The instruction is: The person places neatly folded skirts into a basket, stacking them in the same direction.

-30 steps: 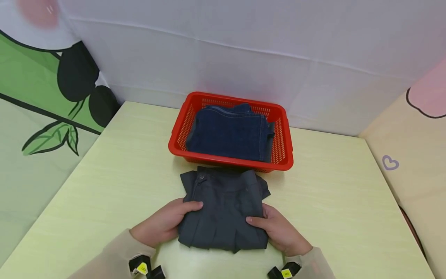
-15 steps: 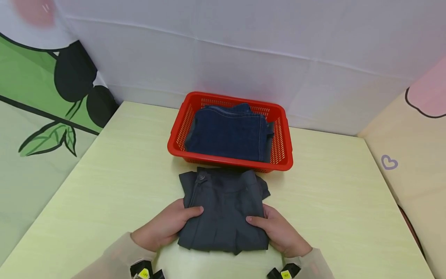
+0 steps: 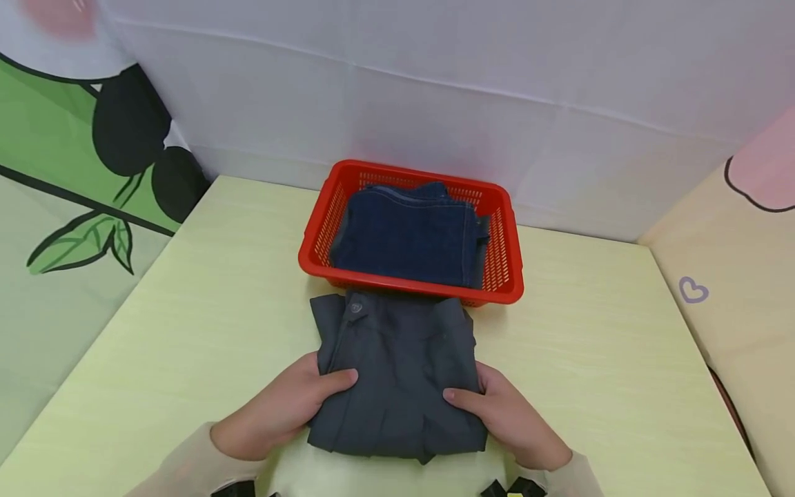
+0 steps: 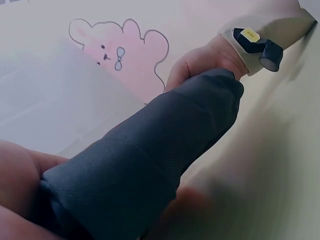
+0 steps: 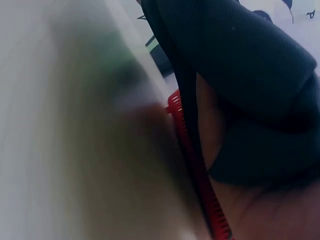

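Observation:
Both hands hold a folded dark grey garment [image 3: 397, 386] with a waistband button at its upper left and pleat-like folds. My left hand [image 3: 288, 400] grips its left side, thumb on top and fingers hidden beneath. On the right side my right hand [image 3: 512, 411] does the same. The left wrist view shows the garment [image 4: 145, 145] as a thick folded bundle raised over the table, with the right hand [image 4: 207, 60] at its far end. From the right wrist, fingers show under the cloth [image 5: 250, 60]. Its far edge overlaps the basket's near side in the head view.
A red plastic basket [image 3: 511, 262] stands at the back of the pale table [image 3: 596, 359], holding folded dark blue jeans [image 3: 404, 238]. Behind it hangs a white cloth wall [image 3: 447, 103]. Printed panels flank the table left and right.
The garment has risen slightly toward the camera, looking larger, its far edge now nearer the basket. Both hands moved with it and kept their hold. The basket has stayed in place.

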`<state>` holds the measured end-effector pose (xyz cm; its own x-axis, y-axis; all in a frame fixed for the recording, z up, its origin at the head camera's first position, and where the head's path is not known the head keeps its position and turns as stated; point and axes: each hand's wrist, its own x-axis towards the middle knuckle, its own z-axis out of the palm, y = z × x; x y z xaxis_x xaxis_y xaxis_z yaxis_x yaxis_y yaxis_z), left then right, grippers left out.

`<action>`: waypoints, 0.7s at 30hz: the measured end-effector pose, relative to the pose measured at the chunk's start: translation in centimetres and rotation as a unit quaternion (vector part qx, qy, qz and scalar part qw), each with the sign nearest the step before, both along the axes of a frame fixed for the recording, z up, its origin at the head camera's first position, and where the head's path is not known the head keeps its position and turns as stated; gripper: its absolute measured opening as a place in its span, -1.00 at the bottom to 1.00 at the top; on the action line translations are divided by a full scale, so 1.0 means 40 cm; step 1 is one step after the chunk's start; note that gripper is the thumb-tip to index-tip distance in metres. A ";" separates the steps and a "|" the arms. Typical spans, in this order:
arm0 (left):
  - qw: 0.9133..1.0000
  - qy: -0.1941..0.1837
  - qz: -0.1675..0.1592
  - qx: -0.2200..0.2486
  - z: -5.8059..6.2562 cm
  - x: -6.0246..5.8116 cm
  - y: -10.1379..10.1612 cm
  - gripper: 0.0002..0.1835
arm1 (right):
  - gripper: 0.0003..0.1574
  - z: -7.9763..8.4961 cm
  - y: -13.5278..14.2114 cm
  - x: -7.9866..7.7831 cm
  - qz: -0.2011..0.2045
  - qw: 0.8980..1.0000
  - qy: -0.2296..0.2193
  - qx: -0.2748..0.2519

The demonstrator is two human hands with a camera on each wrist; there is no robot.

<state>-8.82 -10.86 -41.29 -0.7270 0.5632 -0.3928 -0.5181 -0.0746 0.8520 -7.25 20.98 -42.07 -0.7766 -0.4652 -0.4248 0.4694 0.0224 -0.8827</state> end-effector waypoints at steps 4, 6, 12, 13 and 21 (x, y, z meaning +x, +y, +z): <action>1.000 0.013 -0.013 0.006 0.039 0.006 -0.003 -0.34 | -0.24 0.037 0.007 0.005 0.009 1.000 0.016 -0.010; 1.000 0.022 -0.018 0.009 0.053 0.007 -0.003 -0.36 | -0.25 0.051 0.012 0.006 0.011 1.000 0.026 0.000; 0.998 0.052 -0.032 -0.005 0.079 -0.007 0.002 -0.44 | -0.28 0.085 0.019 0.004 0.003 0.998 0.057 0.040; 0.998 0.060 -0.033 -0.013 0.084 -0.011 0.002 -0.45 | -0.29 0.090 0.019 0.004 0.001 0.997 0.068 0.042; 0.992 0.111 -0.042 -0.051 0.159 -0.050 0.002 -0.43 | -0.38 0.156 0.016 -0.008 -0.033 0.994 0.096 0.028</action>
<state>-10.80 -10.79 -34.94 -0.7538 0.5913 -0.2865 -0.3182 0.0529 0.9465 -7.57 21.64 -35.85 -0.8741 -0.3896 -0.2901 0.2950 0.0488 -0.9543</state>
